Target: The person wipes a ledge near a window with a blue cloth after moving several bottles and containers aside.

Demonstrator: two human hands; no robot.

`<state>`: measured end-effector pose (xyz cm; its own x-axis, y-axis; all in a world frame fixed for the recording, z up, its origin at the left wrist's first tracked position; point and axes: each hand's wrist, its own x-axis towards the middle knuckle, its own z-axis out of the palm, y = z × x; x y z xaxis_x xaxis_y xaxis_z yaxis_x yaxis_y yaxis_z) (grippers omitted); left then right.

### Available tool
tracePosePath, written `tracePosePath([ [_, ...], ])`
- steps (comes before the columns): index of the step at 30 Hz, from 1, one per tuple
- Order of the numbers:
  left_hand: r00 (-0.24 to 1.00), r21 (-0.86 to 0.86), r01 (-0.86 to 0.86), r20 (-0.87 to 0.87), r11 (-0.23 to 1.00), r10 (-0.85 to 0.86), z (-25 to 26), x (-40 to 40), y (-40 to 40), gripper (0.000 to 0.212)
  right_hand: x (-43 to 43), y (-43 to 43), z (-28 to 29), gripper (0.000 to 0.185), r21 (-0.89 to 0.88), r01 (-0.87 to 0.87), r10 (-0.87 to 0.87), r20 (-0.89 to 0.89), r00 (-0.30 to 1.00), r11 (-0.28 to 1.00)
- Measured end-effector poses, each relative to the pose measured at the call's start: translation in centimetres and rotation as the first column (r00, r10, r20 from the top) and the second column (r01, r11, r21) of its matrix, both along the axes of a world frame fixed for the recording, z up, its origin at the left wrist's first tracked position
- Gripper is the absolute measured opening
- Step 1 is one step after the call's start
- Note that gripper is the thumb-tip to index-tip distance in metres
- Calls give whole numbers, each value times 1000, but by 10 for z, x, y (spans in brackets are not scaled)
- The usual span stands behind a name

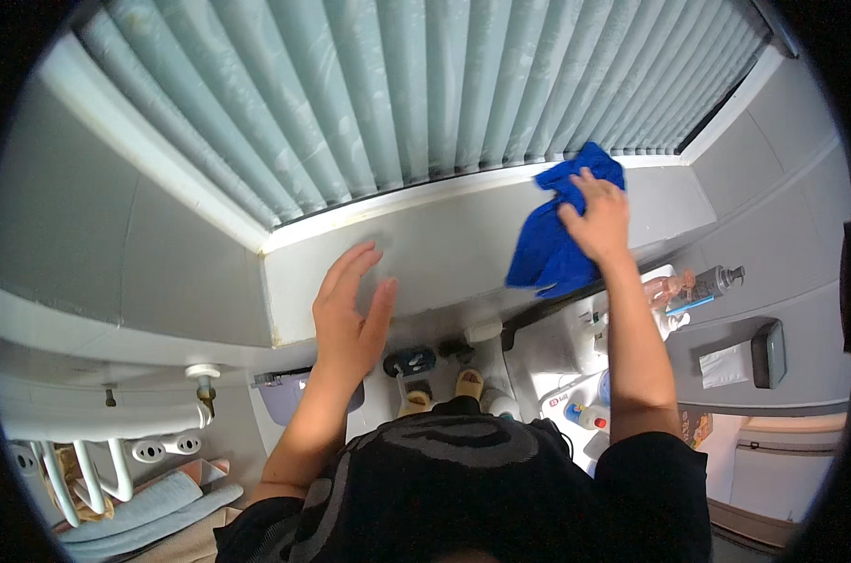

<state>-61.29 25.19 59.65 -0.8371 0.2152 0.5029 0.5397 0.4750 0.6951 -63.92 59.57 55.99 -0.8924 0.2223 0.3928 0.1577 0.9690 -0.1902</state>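
My right hand (598, 218) presses a crumpled blue cloth (555, 246) against the window sill (443, 236), near its right part. The cloth's upper end reaches the white window frame (496, 181), and its lower end hangs at the sill's front edge. The right fingers are spread over the cloth, which lies partly hidden beneath them. My left hand (355, 306) holds nothing; its fingers are apart over the left part of the sill. Whether it touches the sill is hard to tell. Pale green vertical blinds (418, 91) hang behind the frame.
To the right stand pump bottles (714, 281) and a tissue holder (769, 354) on the wall. Below are a white bottle with a red cap (591, 416), a lilac bin (284, 395) and slippers (469, 383). A white pipe (108, 420) and towels (151, 500) are at lower left.
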Motion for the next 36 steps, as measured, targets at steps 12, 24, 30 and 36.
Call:
tracePosePath([
  [12, 991, 23, 63, -124, 998, -60, 6, -1, 8, 22, 14, -200, 8, 36, -270, -721, 676, -252, 692, 638],
  [24, 974, 11, 196, -119, 980, -194, 6, -10, 63, 22, 39, -28, 55, 54, -249, -84, -37, -443, 896, 965],
  [30, 937, -45, 331, -107, 943, -334, 1, -16, 118, 21, 25, -1, 23, 82, -163, 214, -161, 286, 945, 963],
  [36, 935, -119, 292, -174, 949, -310, -13, -28, 142, 20, -6, 79, 23, 74, -131, 292, -224, 378, 898, 947],
])
